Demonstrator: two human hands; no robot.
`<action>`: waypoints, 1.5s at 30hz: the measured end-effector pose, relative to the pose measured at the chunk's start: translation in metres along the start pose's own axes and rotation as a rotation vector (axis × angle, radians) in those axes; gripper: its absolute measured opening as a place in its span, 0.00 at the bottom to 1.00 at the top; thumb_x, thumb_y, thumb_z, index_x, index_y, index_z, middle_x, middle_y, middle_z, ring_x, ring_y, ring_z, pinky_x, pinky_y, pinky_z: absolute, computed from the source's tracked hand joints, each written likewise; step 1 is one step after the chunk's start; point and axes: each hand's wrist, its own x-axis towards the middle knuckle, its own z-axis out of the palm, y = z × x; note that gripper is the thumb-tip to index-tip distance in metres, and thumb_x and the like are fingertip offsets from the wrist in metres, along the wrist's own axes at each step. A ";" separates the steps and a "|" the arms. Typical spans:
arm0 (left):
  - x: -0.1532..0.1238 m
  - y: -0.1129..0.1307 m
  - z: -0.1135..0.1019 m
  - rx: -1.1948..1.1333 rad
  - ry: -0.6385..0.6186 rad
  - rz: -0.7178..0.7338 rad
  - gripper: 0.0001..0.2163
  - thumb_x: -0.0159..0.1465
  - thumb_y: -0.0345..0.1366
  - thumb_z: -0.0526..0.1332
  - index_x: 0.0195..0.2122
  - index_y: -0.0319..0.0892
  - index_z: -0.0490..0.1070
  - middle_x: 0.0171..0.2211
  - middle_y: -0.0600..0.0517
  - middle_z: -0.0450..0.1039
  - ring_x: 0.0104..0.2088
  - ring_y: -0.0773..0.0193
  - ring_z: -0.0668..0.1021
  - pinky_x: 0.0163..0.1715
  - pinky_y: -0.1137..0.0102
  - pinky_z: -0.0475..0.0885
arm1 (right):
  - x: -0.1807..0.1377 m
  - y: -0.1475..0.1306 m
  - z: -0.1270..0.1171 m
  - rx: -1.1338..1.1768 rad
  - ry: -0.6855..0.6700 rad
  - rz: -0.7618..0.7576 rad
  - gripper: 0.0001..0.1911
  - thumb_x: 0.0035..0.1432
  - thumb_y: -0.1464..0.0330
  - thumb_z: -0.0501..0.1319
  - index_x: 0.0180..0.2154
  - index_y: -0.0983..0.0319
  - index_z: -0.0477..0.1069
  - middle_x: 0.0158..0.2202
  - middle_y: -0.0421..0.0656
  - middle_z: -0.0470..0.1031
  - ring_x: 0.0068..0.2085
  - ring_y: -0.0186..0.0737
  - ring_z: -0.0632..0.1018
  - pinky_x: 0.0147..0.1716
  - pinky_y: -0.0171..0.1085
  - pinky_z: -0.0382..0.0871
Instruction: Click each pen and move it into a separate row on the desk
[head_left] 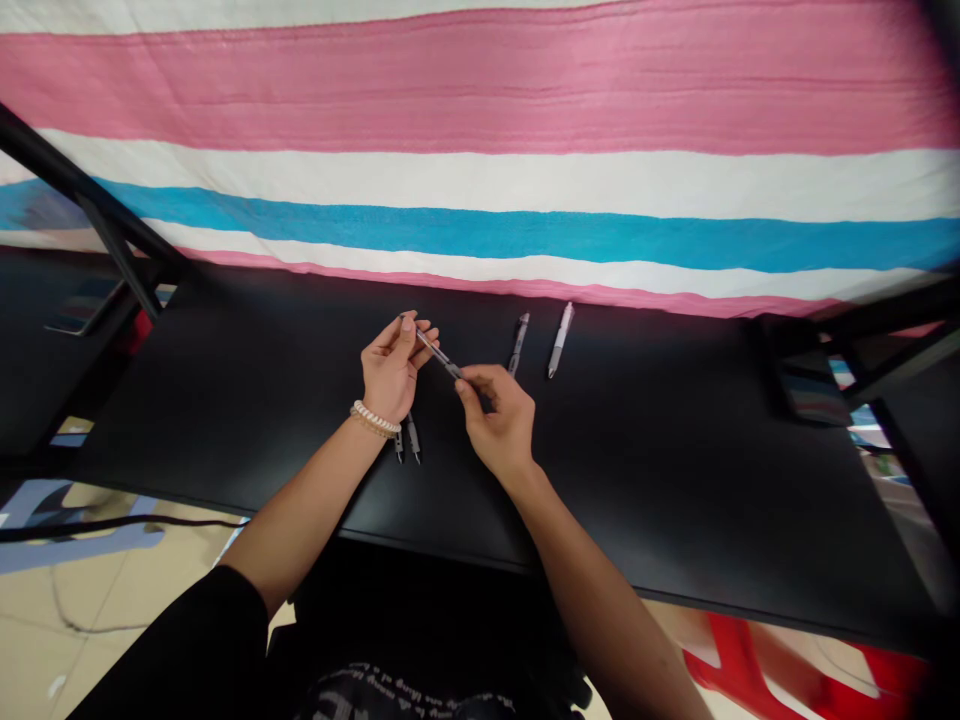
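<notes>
A slim pen (pixel 437 351) is held slantwise above the black table, one end in each hand. My left hand (pixel 392 368), with a coiled white band at the wrist, pinches its upper left end between thumb and forefinger, the other fingers loosely spread. At the lower right end, my right hand (pixel 498 412) grips the pen with thumb and fingertips. Two grey pens (pixel 413 438) lie partly hidden under my left wrist. Beyond my right hand lies a dark grey pen (pixel 519 340), its near end covered by the hand. A white and grey pen (pixel 560 340) rests to its right.
The black table (pixel 645 470) runs up to a pink, white and blue striped cloth (pixel 525 185) behind it. A dark phone-like object (pixel 806 375) lies at the right end. Black metal frame bars (pixel 97 200) stand at both sides. A red stool (pixel 739 665) is below, right.
</notes>
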 end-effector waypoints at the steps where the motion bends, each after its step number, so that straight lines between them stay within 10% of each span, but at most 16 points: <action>1: 0.000 0.000 0.000 -0.002 -0.007 -0.005 0.14 0.55 0.41 0.74 0.39 0.41 0.79 0.35 0.51 0.80 0.35 0.64 0.83 0.43 0.66 0.77 | 0.000 0.000 0.000 0.012 -0.021 0.013 0.08 0.66 0.62 0.58 0.43 0.59 0.69 0.34 0.42 0.78 0.32 0.36 0.81 0.32 0.37 0.77; 10: -0.003 0.007 0.002 -0.034 -0.093 -0.078 0.10 0.58 0.37 0.72 0.38 0.41 0.77 0.34 0.52 0.77 0.34 0.68 0.81 0.40 0.70 0.76 | -0.004 -0.002 0.002 0.173 -0.162 0.123 0.08 0.66 0.61 0.56 0.44 0.58 0.63 0.25 0.34 0.71 0.17 0.29 0.69 0.18 0.31 0.63; 17: -0.011 0.022 0.010 -0.267 -0.149 -0.333 0.13 0.70 0.40 0.52 0.30 0.42 0.67 0.17 0.61 0.51 0.13 0.74 0.56 0.13 0.77 0.53 | -0.014 -0.001 0.015 -0.153 -0.273 -0.076 0.08 0.65 0.67 0.54 0.46 0.59 0.62 0.26 0.36 0.72 0.23 0.34 0.72 0.26 0.33 0.63; 25: -0.013 0.026 0.007 -0.206 -0.059 -0.282 0.12 0.67 0.42 0.50 0.31 0.45 0.66 0.15 0.61 0.43 0.13 0.72 0.47 0.13 0.75 0.45 | -0.015 0.001 0.017 -0.264 -0.317 -0.174 0.08 0.66 0.67 0.52 0.47 0.60 0.62 0.29 0.39 0.75 0.28 0.37 0.76 0.29 0.34 0.66; 32: -0.008 0.024 0.007 -0.096 -0.171 -0.285 0.14 0.66 0.48 0.52 0.35 0.45 0.71 0.16 0.59 0.56 0.14 0.71 0.60 0.17 0.74 0.58 | -0.016 0.005 0.017 -0.321 -0.304 -0.186 0.09 0.66 0.67 0.52 0.47 0.60 0.62 0.27 0.38 0.74 0.24 0.34 0.74 0.26 0.33 0.64; 35: -0.006 0.016 0.007 0.037 -0.261 -0.227 0.21 0.66 0.55 0.54 0.46 0.44 0.74 0.36 0.47 0.77 0.38 0.60 0.81 0.40 0.67 0.72 | -0.008 0.011 0.010 -0.424 -0.223 -0.189 0.11 0.67 0.66 0.51 0.48 0.61 0.62 0.25 0.37 0.74 0.22 0.34 0.74 0.25 0.32 0.62; 38: -0.005 0.005 0.003 0.192 -0.261 -0.076 0.21 0.61 0.53 0.63 0.51 0.48 0.73 0.55 0.46 0.74 0.58 0.56 0.75 0.56 0.64 0.65 | 0.006 0.019 -0.004 -0.675 -0.092 -0.176 0.12 0.66 0.65 0.52 0.48 0.62 0.65 0.25 0.40 0.75 0.25 0.38 0.76 0.25 0.34 0.60; 45: 0.006 0.007 -0.006 0.271 -0.020 0.083 0.09 0.61 0.44 0.63 0.35 0.44 0.76 0.36 0.51 0.75 0.31 0.68 0.78 0.30 0.74 0.68 | 0.027 0.033 -0.035 -0.994 0.095 -0.006 0.13 0.63 0.68 0.53 0.47 0.63 0.69 0.27 0.47 0.77 0.28 0.43 0.75 0.26 0.37 0.57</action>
